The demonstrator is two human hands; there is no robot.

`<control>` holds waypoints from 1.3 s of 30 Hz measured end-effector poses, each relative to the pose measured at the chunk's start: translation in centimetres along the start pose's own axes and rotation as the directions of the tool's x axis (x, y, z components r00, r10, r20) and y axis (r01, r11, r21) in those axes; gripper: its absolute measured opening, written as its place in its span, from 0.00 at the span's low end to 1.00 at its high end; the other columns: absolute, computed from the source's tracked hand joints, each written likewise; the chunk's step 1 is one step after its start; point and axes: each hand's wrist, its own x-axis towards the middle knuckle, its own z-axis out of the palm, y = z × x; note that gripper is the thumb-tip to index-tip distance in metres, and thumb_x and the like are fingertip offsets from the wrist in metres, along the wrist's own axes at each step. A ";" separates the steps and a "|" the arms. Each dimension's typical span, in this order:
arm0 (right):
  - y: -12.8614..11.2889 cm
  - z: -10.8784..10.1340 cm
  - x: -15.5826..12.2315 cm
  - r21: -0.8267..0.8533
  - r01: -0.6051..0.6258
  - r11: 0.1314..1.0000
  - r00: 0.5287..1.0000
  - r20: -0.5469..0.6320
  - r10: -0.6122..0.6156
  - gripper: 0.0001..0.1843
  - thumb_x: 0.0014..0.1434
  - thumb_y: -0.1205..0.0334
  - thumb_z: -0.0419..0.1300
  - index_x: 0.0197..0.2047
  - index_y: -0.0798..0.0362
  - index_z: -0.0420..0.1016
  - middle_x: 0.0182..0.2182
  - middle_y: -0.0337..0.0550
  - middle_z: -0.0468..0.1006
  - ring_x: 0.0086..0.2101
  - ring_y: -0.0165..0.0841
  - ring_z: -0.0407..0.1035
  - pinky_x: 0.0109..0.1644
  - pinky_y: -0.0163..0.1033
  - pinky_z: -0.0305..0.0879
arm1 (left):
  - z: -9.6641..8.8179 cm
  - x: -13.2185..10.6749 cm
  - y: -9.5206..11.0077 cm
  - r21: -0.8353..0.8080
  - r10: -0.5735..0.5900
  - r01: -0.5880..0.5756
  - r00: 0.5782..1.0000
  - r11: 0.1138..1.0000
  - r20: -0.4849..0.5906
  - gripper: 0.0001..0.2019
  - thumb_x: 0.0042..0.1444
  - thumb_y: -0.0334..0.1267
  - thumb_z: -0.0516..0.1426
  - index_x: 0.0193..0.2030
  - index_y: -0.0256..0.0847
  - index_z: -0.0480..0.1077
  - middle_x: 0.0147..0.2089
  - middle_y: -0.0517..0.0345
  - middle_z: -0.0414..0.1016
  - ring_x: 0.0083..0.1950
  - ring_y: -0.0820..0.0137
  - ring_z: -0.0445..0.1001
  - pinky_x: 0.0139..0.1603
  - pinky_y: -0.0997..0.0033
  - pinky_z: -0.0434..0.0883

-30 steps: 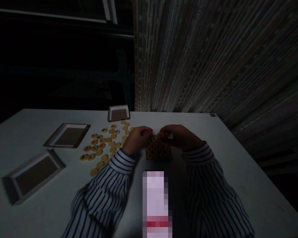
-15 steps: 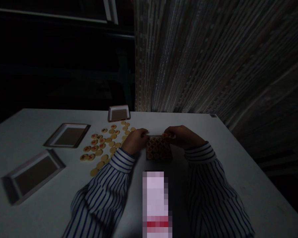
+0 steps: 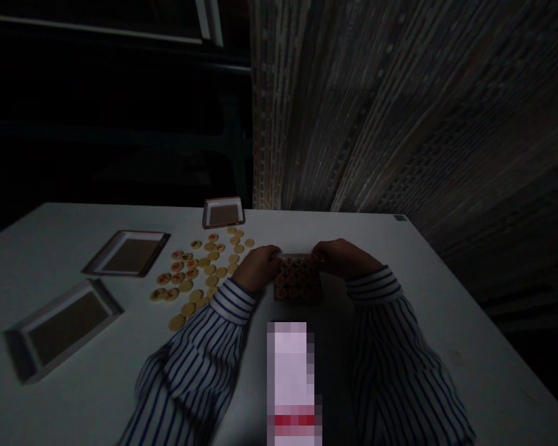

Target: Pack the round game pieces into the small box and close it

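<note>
A small square box (image 3: pixel 296 280) filled with round wooden game discs marked in red lies on the white table (image 3: pixel 423 291) in front of me. My left hand (image 3: pixel 257 267) curls against the box's left far corner, fingers closed on its edge. My right hand (image 3: pixel 341 258) grips the far right corner the same way. Both arms wear blue-striped white sleeves. Several loose discs (image 3: pixel 199 269), some with red marks, lie scattered just left of my left hand.
Three shallow box trays lie on the table: a small one (image 3: pixel 222 213) at the back, a second tray (image 3: pixel 126 253) to the left, and the largest tray (image 3: pixel 60 327) near the front left. A dark ribbed curtain (image 3: pixel 400 105) hangs behind. The room is dim.
Both hands have lowered from above the box to its far corners. A disc held over the box a second ago is no longer seen in the fingers.
</note>
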 end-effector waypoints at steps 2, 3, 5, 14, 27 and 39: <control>0.1 0.2 0.1 -0.007 -0.015 1.000 1.000 0.024 0.015 0.12 0.50 0.60 0.57 0.39 0.51 0.73 0.34 0.43 0.77 0.33 0.33 0.71 0.32 0.33 0.60 | 0.0 -0.1 0.1 -0.006 0.012 -0.012 1.000 1.000 -0.002 0.16 0.53 0.36 0.50 0.46 0.35 0.69 0.43 0.47 0.75 0.43 0.65 0.72 0.44 0.68 0.67; 0.2 0.2 0.1 -0.010 -0.023 1.000 0.999 0.038 0.023 0.12 0.50 0.60 0.57 0.39 0.51 0.74 0.34 0.44 0.77 0.33 0.33 0.71 0.32 0.33 0.60 | 0.0 -0.1 0.1 -0.008 0.018 -0.018 1.000 1.000 -0.004 0.16 0.53 0.36 0.50 0.46 0.35 0.69 0.43 0.47 0.75 0.43 0.65 0.72 0.44 0.68 0.67; 0.2 0.4 0.1 -0.013 -0.027 1.000 0.997 0.065 0.028 0.12 0.51 0.58 0.56 0.39 0.51 0.74 0.34 0.45 0.77 0.34 0.34 0.71 0.33 0.34 0.61 | 0.0 -0.1 0.1 -0.010 0.026 -0.026 1.000 1.000 0.000 0.16 0.53 0.36 0.49 0.46 0.36 0.69 0.43 0.48 0.75 0.43 0.66 0.72 0.44 0.69 0.66; 0.1 0.9 0.6 -0.009 -0.007 1.000 0.995 0.100 0.008 0.14 0.50 0.60 0.57 0.40 0.53 0.75 0.36 0.47 0.77 0.36 0.36 0.71 0.35 0.35 0.63 | 0.0 -0.1 0.1 -0.013 0.014 -0.014 1.000 1.000 0.006 0.15 0.54 0.37 0.49 0.46 0.36 0.69 0.43 0.47 0.75 0.43 0.66 0.72 0.44 0.69 0.66; 0.0 1.2 0.7 -0.017 -0.008 1.000 0.993 0.120 0.010 0.13 0.50 0.60 0.56 0.38 0.53 0.75 0.35 0.47 0.77 0.36 0.35 0.71 0.36 0.35 0.62 | -0.1 -0.2 0.3 0.007 0.004 -0.004 1.000 1.000 0.023 0.15 0.54 0.36 0.49 0.46 0.36 0.70 0.43 0.48 0.75 0.44 0.65 0.72 0.44 0.68 0.66; -0.1 1.2 0.9 0.015 -0.018 1.000 0.989 0.149 0.016 0.14 0.50 0.60 0.56 0.39 0.53 0.75 0.36 0.48 0.77 0.37 0.35 0.71 0.38 0.35 0.62 | -0.2 -0.2 0.3 -0.007 0.003 -0.002 1.000 1.000 0.020 0.15 0.53 0.36 0.49 0.45 0.38 0.70 0.43 0.49 0.75 0.44 0.65 0.72 0.45 0.68 0.66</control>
